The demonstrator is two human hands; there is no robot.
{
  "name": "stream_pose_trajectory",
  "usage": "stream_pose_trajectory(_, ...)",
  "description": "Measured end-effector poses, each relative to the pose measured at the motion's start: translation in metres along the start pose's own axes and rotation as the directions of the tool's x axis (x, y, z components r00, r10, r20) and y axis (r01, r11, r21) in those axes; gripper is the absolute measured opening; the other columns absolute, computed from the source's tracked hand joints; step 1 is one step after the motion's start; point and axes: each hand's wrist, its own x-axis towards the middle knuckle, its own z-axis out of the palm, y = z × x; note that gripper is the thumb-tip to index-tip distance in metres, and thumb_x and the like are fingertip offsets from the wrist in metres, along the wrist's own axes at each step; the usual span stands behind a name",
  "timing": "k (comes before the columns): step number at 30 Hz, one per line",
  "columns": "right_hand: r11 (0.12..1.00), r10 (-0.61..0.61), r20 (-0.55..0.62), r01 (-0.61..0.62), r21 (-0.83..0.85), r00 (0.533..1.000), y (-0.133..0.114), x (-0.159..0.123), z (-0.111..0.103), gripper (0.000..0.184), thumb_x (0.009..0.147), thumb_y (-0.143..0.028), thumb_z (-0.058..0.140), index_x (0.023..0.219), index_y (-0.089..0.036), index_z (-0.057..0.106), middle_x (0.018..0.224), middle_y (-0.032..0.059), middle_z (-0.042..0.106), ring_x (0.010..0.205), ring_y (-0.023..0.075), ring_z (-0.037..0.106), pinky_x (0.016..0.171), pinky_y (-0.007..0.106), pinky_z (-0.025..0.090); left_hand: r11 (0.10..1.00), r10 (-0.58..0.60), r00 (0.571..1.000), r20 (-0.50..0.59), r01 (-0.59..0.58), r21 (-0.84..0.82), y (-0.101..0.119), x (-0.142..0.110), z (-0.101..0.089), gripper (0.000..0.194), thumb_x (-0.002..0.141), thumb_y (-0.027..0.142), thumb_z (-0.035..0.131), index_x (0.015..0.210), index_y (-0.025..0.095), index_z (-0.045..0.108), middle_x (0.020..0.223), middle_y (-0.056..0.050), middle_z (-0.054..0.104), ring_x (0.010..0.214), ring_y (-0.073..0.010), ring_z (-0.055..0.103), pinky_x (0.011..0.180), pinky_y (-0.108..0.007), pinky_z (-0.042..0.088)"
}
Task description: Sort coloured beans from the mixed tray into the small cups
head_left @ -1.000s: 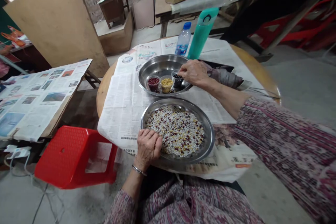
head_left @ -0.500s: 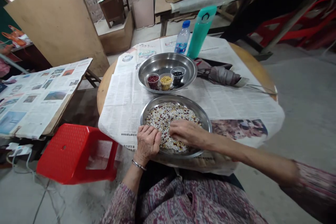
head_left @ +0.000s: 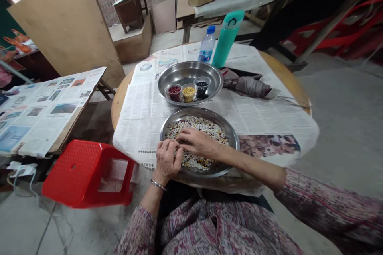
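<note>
**me:** Head cam shot, biggest stuff first. Round wooden table covered in newspaper sheets [head_left: 140, 107], with a red plastic stool [head_left: 86, 173] down on the floor to my left. On the paper sit two round steel trays. The near steel tray [head_left: 231, 137] is the one right in front of me, and it's spread with mixed white, red and yellow beans [head_left: 206, 127].

**other:** and the second tray?

**me:** The far steel tray [head_left: 185, 72] is just behind the near one. It holds three little clear cups in a row: the cup of red beans [head_left: 174, 91], the cup of yellow beans [head_left: 188, 93] and the cup of black beans [head_left: 202, 87]. Behind that stand a tall teal flask [head_left: 226, 40] and a clear water bottle with a blue cap [head_left: 207, 46], and a folded grey umbrella [head_left: 248, 86] lies to the right.

**other:** what are your hands doing?

**me:** My right hand [head_left: 199, 143] lies palm down over the bean mix, fingers loosely together and reaching left. My left hand [head_left: 166, 160] rests on the near rim, fingers curled down into the beans, touching my right fingertips. Can't tell whether either one has a bean pinched.
</note>
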Motion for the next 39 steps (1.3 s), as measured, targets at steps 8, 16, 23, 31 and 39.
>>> stream_pose_trajectory(8,0.993,-0.050,0.084,0.059,-0.105,0.995,0.018,-0.027,-0.023,0.019,0.095,-0.023,0.048,0.091,-0.020,0.067,0.091,0.0069,0.060,0.087,0.0190,0.057,0.077,0.032,0.048,1.000,-0.027,1.000,0.000,0.027,-0.001,0.000,-0.001,0.000,0.012,0.099,0.025,0.042,0.093,0.020,0.052,0.090,-0.006,0.061,0.090,-0.0220,0.057,0.082,-0.037,0.042)
stream_pose_trajectory(16,0.923,0.283,-0.089,-0.297,-0.247,0.955,0.022,-0.043,-0.031,0.023,0.094,-0.033,0.053,0.107,-0.018,0.065,0.102,0.0122,0.060,0.097,0.0253,0.057,0.086,0.040,0.050,0.999,-0.035,0.999,0.026,0.034,0.008,0.001,-0.001,-0.001,0.014,0.098,0.023,0.042,0.091,0.020,0.053,0.088,-0.006,0.063,0.087,-0.0210,0.057,0.082,-0.036,0.042)
stream_pose_trajectory(23,0.997,-0.006,0.128,-0.004,0.071,0.992,-0.029,-0.035,-0.004,0.018,0.092,-0.017,0.052,0.101,-0.020,0.067,0.099,0.0068,0.061,0.089,0.0173,0.058,0.082,0.032,0.050,0.999,-0.033,0.999,-0.027,0.032,-0.040,0.000,-0.003,-0.001,0.011,0.098,0.025,0.044,0.099,0.019,0.053,0.097,-0.008,0.061,0.098,-0.0224,0.057,0.088,-0.038,0.045)
stream_pose_trajectory(31,0.956,-0.215,0.083,0.227,-0.183,0.973,-0.010,0.004,0.006,0.027,0.085,-0.020,0.058,0.110,-0.015,0.065,0.123,0.0149,0.059,0.118,0.0289,0.047,0.099,0.048,0.042,0.997,-0.023,0.996,-0.082,0.017,-0.070,-0.003,-0.005,0.000,0.020,0.097,0.029,0.047,0.113,0.018,0.049,0.112,-0.013,0.056,0.108,-0.0246,0.053,0.095,-0.043,0.048)
stream_pose_trajectory(39,0.958,0.121,0.101,-0.089,-0.274,0.987,0.017,0.021,-0.027,0.014,0.084,-0.016,0.054,0.092,-0.017,0.065,0.104,0.0124,0.064,0.096,0.0236,0.057,0.085,0.037,0.045,0.996,-0.040,0.999,-0.037,0.037,-0.078,-0.002,-0.004,0.000,0.014,0.097,0.026,0.047,0.108,0.019,0.051,0.107,-0.011,0.058,0.107,-0.0245,0.054,0.094,-0.043,0.048)
